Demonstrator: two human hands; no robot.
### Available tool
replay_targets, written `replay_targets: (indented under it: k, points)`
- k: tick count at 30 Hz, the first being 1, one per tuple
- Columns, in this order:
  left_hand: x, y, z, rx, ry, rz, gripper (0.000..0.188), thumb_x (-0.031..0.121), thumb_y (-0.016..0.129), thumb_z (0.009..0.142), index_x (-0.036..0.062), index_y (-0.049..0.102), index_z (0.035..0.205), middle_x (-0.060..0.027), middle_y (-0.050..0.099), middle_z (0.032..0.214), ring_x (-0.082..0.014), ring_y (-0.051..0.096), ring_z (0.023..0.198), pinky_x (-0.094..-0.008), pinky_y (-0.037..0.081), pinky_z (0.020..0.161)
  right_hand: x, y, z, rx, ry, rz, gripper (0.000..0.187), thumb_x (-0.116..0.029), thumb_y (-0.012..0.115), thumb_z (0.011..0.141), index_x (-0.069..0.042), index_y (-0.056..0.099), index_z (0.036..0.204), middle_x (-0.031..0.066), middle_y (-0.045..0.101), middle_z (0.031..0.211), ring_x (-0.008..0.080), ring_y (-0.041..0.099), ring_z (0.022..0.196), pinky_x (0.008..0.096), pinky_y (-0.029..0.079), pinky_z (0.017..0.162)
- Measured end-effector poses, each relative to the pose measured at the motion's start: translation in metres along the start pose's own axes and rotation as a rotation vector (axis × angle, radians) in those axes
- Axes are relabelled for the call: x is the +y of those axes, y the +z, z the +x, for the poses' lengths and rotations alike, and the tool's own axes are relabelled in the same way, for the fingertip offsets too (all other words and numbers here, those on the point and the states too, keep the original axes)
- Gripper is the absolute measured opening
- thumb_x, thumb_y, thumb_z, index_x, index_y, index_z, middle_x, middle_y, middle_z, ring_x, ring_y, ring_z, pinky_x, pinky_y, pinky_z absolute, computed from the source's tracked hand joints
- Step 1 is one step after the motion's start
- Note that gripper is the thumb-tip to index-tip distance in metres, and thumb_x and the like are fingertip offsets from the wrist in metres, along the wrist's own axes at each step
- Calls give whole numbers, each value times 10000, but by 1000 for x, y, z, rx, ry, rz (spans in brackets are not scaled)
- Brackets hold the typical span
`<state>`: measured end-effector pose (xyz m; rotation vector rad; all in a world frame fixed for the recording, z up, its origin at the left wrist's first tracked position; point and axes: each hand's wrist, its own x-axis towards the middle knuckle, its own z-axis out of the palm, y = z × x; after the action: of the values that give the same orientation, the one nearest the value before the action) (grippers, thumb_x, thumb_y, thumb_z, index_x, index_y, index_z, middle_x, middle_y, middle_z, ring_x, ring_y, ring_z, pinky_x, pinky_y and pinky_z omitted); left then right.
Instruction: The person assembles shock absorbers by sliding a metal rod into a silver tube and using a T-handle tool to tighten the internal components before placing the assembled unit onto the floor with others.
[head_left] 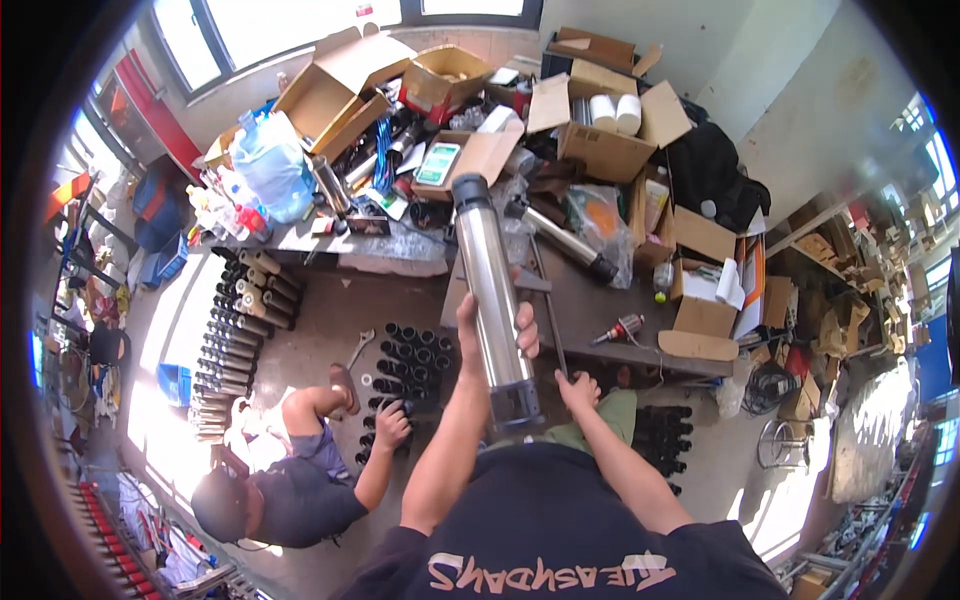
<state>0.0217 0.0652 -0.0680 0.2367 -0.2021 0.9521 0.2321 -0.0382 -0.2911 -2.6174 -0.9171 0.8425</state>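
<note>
While left fingers [526, 330] clasp one metal cylinder [490, 270], right fingers [581, 383] pinch one bar [556, 335].

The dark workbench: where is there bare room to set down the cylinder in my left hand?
A bare patch of the workbench lies right of the long bar, between the lying cylinder and the small rotor-like part. The held cylinder may fit there. Behind, it is crowded with cartons and a clear plastic bag.
</note>
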Motion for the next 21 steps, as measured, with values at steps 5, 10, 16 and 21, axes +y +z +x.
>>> replay_targets:
  k: [5, 10, 16, 21]
  points:
    - [18, 36, -2, 349, -35, 258, 639, 650, 480, 948, 72, 512, 1220, -148, 640, 887, -285, 685, 721, -460, 599, 633, 4, 1, -1, 28, -49, 17, 719, -666, 687, 783, -110, 640, 1237, 182, 570, 1317, 398, 464, 1287, 507, 371, 1080]
    - [25, 57, -6, 486, -27, 501, 637, 619, 468, 974, 10, 520, 1153, -163, 658, 850, -266, 690, 667, -418, 616, 588, 7, -2, -8, 32, -118, 31, 705, -652, 682, 797, -95, 637, 1227, 187, 580, 1291, 402, 487, 1262, 498, 388, 1065]
    - [26, 51, -10, 291, -50, 421, 664, 635, 476, 951, 28, 506, 1217, -167, 622, 903, -285, 668, 714, -439, 592, 644, -2, 1, -12, 21, -135, 61, 688, -636, 700, 790, -89, 633, 1201, 190, 584, 1277, 397, 498, 1250, 485, 405, 1060]
    - [21, 86, -13, 340, 27, 699, 703, 647, 385, 996, 72, 424, 1399, -201, 637, 965, -340, 670, 777, -471, 591, 719, 9, 8, -2, 67, -175, 76, 642, -614, 713, 789, -67, 667, 1122, 199, 634, 1162, 393, 568, 1154, 473, 449, 1006]
